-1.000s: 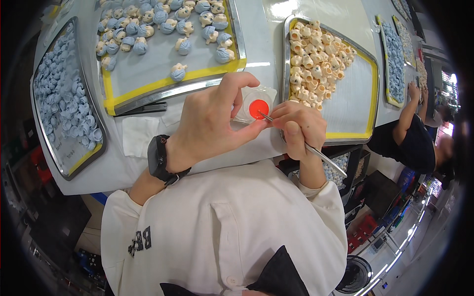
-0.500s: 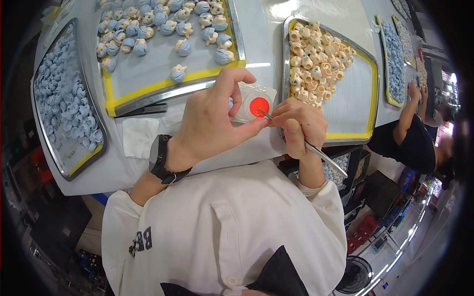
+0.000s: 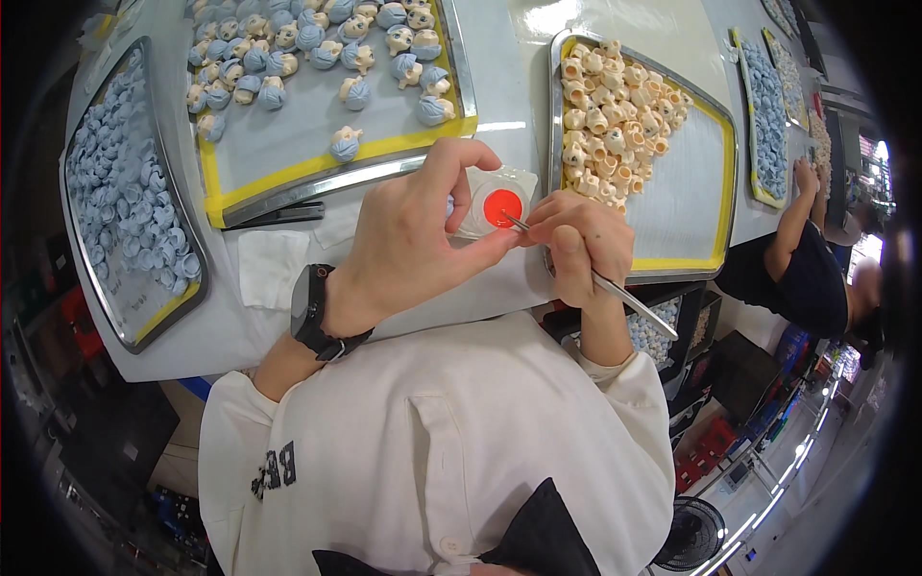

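My right hand is closed around slim metal tweezers, their tip over a round red-orange disc. That disc sits in a clear, pale round holder on the table; whether it is liquid or solid I cannot tell. My left hand is curled beside it, thumb reaching toward the tweezers' tip and index finger arched. A bit of a light blue hair piece shows within its curled fingers; the rest of it is hidden.
Doll heads with blue hair lie in a yellow-edged tray ahead. A left tray holds blue hair pieces; a right tray holds cream-coloured head parts. A white cloth lies near my left wrist. Another person's arm is at far right.
Both hands stay almost in place. The tweezers' tip has shifted very slightly at the red-orange disc.
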The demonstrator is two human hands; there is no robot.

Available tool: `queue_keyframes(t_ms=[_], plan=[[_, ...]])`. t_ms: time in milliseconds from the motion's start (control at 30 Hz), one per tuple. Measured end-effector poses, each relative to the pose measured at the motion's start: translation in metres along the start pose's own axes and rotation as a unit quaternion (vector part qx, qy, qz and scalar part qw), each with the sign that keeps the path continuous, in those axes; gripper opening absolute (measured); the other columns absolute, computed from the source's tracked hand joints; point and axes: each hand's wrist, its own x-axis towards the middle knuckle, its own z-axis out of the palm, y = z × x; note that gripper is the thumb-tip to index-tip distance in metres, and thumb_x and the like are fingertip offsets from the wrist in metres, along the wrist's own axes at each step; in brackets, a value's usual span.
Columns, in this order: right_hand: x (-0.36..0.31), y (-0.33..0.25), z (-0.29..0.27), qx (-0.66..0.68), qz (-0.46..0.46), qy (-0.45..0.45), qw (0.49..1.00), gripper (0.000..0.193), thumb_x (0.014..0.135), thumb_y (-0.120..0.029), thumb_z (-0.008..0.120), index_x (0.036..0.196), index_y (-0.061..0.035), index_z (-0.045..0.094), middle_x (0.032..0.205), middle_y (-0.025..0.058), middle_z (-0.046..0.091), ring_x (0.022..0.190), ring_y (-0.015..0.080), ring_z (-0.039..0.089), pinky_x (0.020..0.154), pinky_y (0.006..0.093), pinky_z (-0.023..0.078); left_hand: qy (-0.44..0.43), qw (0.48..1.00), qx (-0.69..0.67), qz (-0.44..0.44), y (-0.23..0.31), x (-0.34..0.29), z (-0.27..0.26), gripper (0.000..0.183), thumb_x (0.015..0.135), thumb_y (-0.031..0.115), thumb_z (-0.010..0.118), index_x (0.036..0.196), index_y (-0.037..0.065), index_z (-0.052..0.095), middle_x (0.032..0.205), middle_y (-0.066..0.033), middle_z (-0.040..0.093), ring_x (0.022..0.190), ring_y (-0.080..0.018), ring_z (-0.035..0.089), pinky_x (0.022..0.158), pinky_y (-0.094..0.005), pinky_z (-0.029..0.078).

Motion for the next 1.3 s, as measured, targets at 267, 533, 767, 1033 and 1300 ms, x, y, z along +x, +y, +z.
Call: queue_keyframes(t_ms=[267, 533, 767, 1033, 1300], plan=[[0.000, 0.001, 0.000, 0.005, -0.002, -0.001, 1.000, 0.012, 0.079, 0.005, 0.056, 0.069, 0.0007, 0.054, 0.061, 0.0098, 0.059, 0.051, 0.0227, 0.059, 0.046, 0.0301, 0.046, 0.027, 0.996, 0.055, 0.065, 0.001, -0.001, 0.000, 0.057, 0.062, 0.011, 0.082, 0.109, 0.008, 0.049, 0.060, 0.0010, 0.044, 0.050, -0.0080, 0.045, 0.048, -0.0210, 0.036], [0.000, 0.000, 0.000, 0.007, 0.002, -0.005, 1.000, 0.012, 0.080, 0.004, 0.056, 0.069, 0.0010, 0.053, 0.060, 0.0094, 0.058, 0.051, 0.0225, 0.058, 0.046, 0.0303, 0.045, 0.029, 0.994, 0.070, 0.079, 0.002, -0.002, -0.003, 0.063, 0.059, 0.017, 0.086, 0.110, 0.009, 0.051, 0.059, 0.0010, 0.044, 0.050, -0.0083, 0.045, 0.047, -0.0217, 0.036], [-0.001, 0.000, 0.001, 0.015, 0.006, 0.001, 1.000, 0.012, 0.081, 0.004, 0.056, 0.070, 0.0008, 0.054, 0.059, 0.0087, 0.057, 0.050, 0.0219, 0.058, 0.046, 0.0300, 0.045, 0.029, 0.994, 0.062, 0.088, 0.002, -0.004, -0.003, 0.066, 0.057, 0.021, 0.089, 0.111, 0.009, 0.051, 0.059, 0.0010, 0.045, 0.050, -0.0081, 0.046, 0.046, -0.0215, 0.036], [-0.001, -0.004, 0.000, -0.003, 0.015, -0.004, 1.000, 0.011, 0.080, 0.003, 0.057, 0.070, 0.0003, 0.055, 0.059, 0.0089, 0.057, 0.049, 0.0215, 0.056, 0.045, 0.0301, 0.044, 0.012, 0.995, 0.052, 0.081, -0.001, -0.007, -0.010, 0.067, 0.057, 0.021, 0.088, 0.112, 0.009, 0.053, 0.061, 0.0006, 0.046, 0.052, -0.0084, 0.047, 0.047, -0.0219, 0.037], [-0.002, -0.005, 0.000, -0.009, 0.017, -0.001, 1.000, 0.011, 0.081, 0.001, 0.058, 0.071, 0.0001, 0.055, 0.060, 0.0091, 0.057, 0.049, 0.0219, 0.056, 0.046, 0.0303, 0.044, -0.006, 0.996, 0.057, 0.072, -0.003, -0.007, -0.009, 0.064, 0.059, 0.021, 0.087, 0.113, 0.008, 0.054, 0.062, 0.0008, 0.046, 0.053, -0.0087, 0.045, 0.048, -0.0220, 0.036]])
